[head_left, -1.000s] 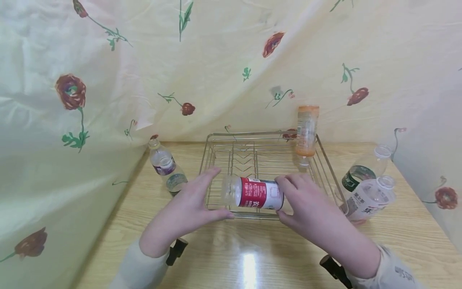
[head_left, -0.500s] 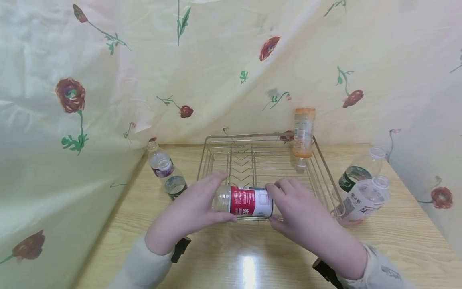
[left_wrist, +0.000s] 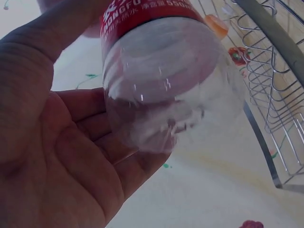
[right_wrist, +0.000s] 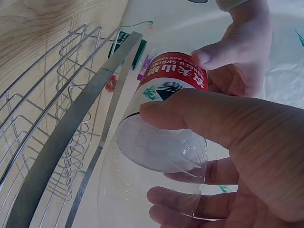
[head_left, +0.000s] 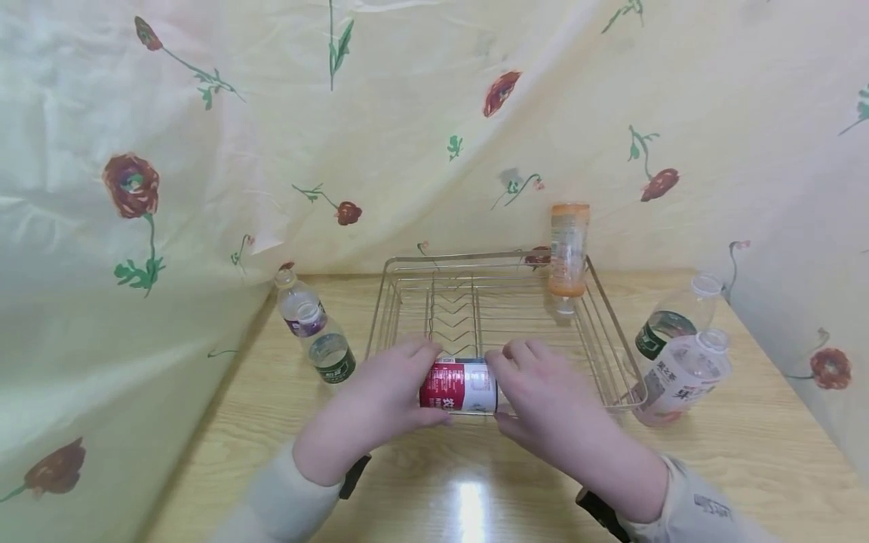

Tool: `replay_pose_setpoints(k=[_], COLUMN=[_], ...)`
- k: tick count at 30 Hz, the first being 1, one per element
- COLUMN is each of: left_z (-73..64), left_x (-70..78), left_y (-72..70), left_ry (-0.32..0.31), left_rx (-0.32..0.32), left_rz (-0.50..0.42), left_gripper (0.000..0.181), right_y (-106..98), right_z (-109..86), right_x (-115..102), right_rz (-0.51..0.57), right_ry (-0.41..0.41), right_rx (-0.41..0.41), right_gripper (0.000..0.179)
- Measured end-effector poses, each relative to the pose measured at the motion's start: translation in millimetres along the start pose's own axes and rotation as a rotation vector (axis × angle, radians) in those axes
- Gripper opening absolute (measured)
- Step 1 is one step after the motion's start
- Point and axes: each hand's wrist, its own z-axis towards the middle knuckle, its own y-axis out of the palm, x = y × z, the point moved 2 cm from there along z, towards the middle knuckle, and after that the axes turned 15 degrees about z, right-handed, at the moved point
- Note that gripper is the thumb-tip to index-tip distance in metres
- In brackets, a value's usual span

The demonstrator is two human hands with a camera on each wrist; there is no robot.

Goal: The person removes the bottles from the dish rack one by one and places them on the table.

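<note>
A clear plastic water bottle (head_left: pixel 459 386) with a red and white label lies sideways above the front rim of the wire dish rack (head_left: pixel 444 260). My left hand (head_left: pixel 383 403) grips its left end, thumb in front and fingers behind. At the other end my right hand (head_left: pixel 553 400) holds it, both ends mostly covered in the head view. The left wrist view shows the fingers behind the clear end of the bottle (left_wrist: pixel 166 66). In the right wrist view the thumb presses at the label's edge on the bottle (right_wrist: pixel 156 142), and fingers show through the plastic.
An orange-banded bottle (head_left: pixel 567 249) stands upside down at the rack's back right corner. Two bottles, one with a purple label (head_left: pixel 304 327) and one with a green label (head_left: pixel 336 366), stand left of the rack. A green-labelled bottle (head_left: pixel 658 332) and a white-labelled bottle (head_left: pixel 679 385) stand right.
My left hand has moved right onto the bottle's left end, taking hold of it. The bottle, in my right hand, has come slightly lower and nearer in view.
</note>
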Motion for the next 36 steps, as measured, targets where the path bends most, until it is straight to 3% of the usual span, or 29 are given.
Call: replay_pose_setpoints(k=[6,12,22,29,36], left_z=[0.1,-1.8,-12.0,-16.6,-19.0], left_x=[5.1,7.7,2.4,-6.0,-8.6], left_y=[6.0,12.8,17.5,16.8,15.1], left_ry=[0.014,0.018,-0.004,-0.023,-0.027], left_rx=[0.018,0.033,0.064,0.068,0.084], left_rz=[0.108,0.152,0.085,0.023,0.026], left_gripper=[0.072,0.072,0.067,0.067,0.067], right_y=[3.1,6.2,3.8,-13.0,-24.9], right_z=[1.8,3.6,2.5,-0.8,-5.5], right_x=[-3.3,-6.6,-8.6,-0.2,6.4], right_rz=[0.001,-0.018,0.073,0.201,0.286], right_ry=[-0.015,-0.027,-0.007,0.034,0.151], right_rx=[-0.004,-0.01,-0.011,0.01,-0.031], right_gripper=[0.055,0.055,0.061,0.093,0.106])
